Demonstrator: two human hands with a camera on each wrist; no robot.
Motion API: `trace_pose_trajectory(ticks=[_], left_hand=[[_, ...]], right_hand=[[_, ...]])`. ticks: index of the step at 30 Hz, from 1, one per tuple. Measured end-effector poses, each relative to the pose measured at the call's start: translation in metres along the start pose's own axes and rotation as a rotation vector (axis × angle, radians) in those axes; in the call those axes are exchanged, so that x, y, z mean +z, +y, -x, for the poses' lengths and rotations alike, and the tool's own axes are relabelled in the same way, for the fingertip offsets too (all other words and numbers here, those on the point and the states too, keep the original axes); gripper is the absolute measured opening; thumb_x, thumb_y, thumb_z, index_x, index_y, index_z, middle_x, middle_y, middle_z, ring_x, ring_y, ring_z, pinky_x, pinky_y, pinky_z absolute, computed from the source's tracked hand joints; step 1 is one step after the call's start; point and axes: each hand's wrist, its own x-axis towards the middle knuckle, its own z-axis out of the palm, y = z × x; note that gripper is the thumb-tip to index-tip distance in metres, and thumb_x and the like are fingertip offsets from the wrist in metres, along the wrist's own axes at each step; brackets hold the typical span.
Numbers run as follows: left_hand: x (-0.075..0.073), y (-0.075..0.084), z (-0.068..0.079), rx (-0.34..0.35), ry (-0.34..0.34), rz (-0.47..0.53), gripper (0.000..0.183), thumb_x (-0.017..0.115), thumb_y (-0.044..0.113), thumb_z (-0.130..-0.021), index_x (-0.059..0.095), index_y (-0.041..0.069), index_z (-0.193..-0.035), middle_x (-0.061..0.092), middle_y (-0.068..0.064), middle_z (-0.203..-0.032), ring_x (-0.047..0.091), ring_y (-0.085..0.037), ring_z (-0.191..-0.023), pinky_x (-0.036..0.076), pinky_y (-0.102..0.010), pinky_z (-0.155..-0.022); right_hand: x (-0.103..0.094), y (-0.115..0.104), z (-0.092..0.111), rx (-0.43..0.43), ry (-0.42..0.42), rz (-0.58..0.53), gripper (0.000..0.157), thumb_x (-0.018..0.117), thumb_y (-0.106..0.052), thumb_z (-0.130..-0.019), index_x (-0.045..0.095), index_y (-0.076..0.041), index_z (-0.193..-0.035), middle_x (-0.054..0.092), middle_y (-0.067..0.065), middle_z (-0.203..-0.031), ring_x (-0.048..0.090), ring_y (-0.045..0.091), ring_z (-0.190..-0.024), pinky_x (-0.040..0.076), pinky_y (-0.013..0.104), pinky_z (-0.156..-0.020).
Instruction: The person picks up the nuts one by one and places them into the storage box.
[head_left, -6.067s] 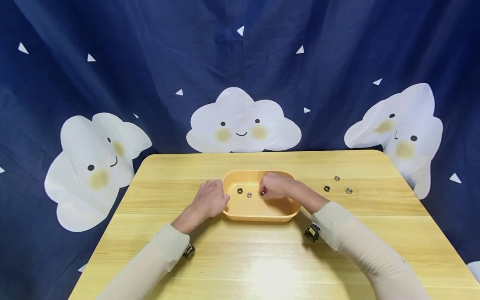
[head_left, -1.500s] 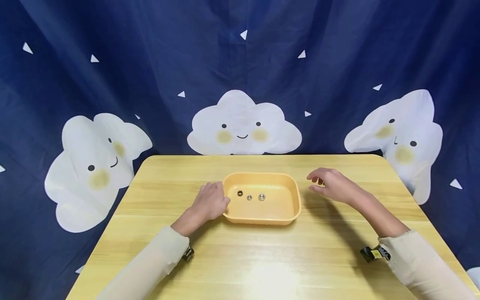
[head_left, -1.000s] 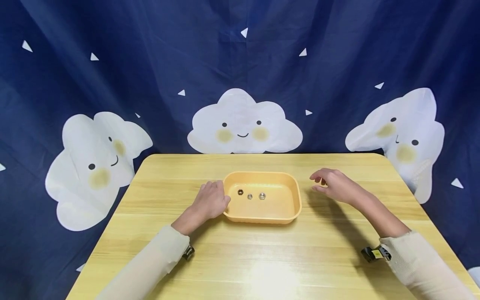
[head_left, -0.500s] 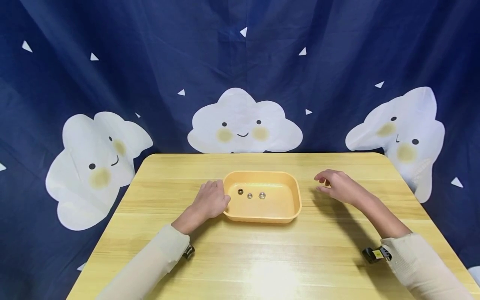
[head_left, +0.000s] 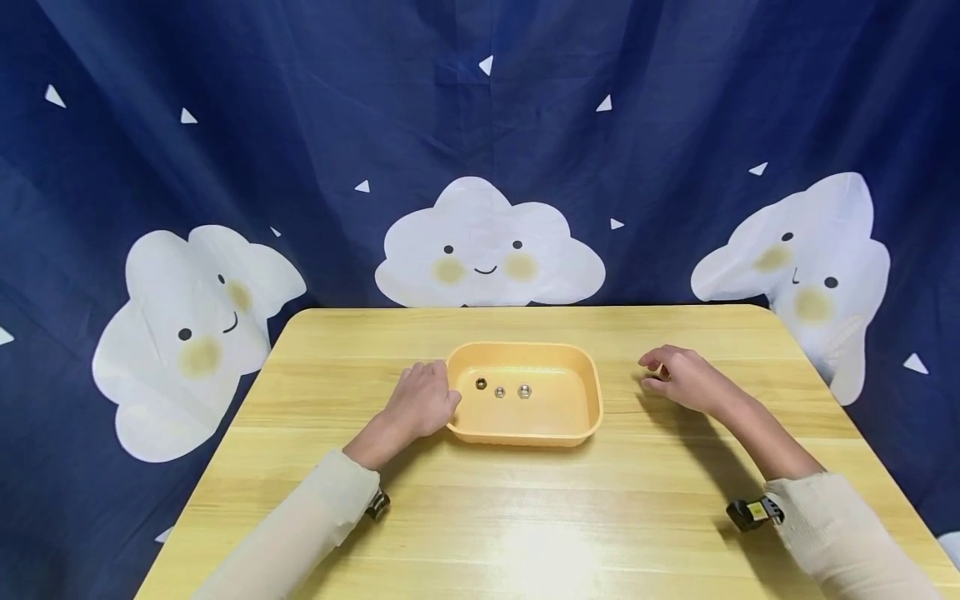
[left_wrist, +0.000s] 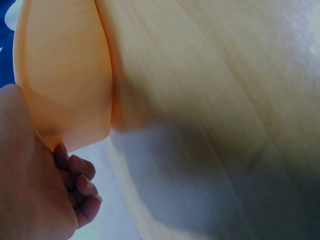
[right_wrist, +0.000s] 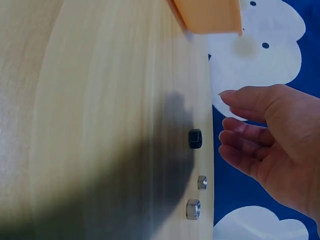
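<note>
My left hand (head_left: pixel 422 398) grips the left end of a pale orange plastic tray (head_left: pixel 525 437), its fingers curled at the rim. Inside the tray lie a dark hex nut (head_left: pixel 481 384), a small silver nut (head_left: pixel 499 392) and a larger silver nut (head_left: pixel 524 391), roughly in a row. My right hand (head_left: pixel 690 382) hovers over the table to the right of the tray, fingers loosely bent and holding nothing. Beneath it, the right wrist view shows a black nut (right_wrist: pixel 195 138), a small silver nut (right_wrist: pixel 202 182) and a bigger silver nut (right_wrist: pixel 193 209); the hand hides these in the head view.
The wooden table (head_left: pixel 480 508) has rounded far corners. Behind it hangs a dark blue curtain (head_left: pixel 315 100) printed with white clouds. A small black camera (head_left: pixel 752 512) is strapped at the right wrist, another black one (head_left: pixel 377 504) at the left.
Six seconds ago my right hand was in the tray at a silver nut, which now lies there released. The right hand has moved out and drifted right above the table nuts. The left hand stays put.
</note>
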Motion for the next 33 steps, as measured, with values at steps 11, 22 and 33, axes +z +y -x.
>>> trace_pose_trajectory(ticks=[11, 22, 33], left_hand=[[0.000, 0.000, -0.001, -0.008, 0.009, -0.003, 0.025, 0.051, 0.028, -0.098, 0.051, 0.004, -0.099, 0.050, -0.005, -0.084, 0.046, -0.026, -0.083, 0.036, -0.038, -0.080], [0.000, 0.000, 0.000, -0.008, 0.016, 0.004, 0.023, 0.051, 0.027, -0.097, 0.051, 0.004, -0.098, 0.051, -0.005, -0.084, 0.046, -0.026, -0.082, 0.036, -0.037, -0.079], [0.001, -0.001, 0.000, -0.007, 0.008, 0.001, 0.023, 0.050, 0.027, -0.097, 0.051, 0.005, -0.097, 0.050, -0.005, -0.083, 0.045, -0.025, -0.080, 0.036, -0.037, -0.079]], right_hand=[[0.009, 0.009, 0.004, 0.013, 0.002, -0.001, 0.031, 0.076, -0.009, -0.090, 0.070, 0.006, -0.116, 0.071, 0.017, -0.104, 0.067, 0.024, -0.087, 0.054, 0.038, -0.073], [0.013, 0.017, 0.005, 0.032, -0.005, 0.027, 0.031, 0.076, -0.008, -0.089, 0.069, 0.006, -0.116, 0.069, 0.015, -0.102, 0.062, 0.021, -0.083, 0.053, 0.039, -0.074], [0.016, 0.025, 0.003, 0.049, -0.042, 0.010, 0.032, 0.075, -0.006, -0.088, 0.069, 0.008, -0.116, 0.069, 0.015, -0.099, 0.059, 0.019, -0.083, 0.051, 0.038, -0.074]])
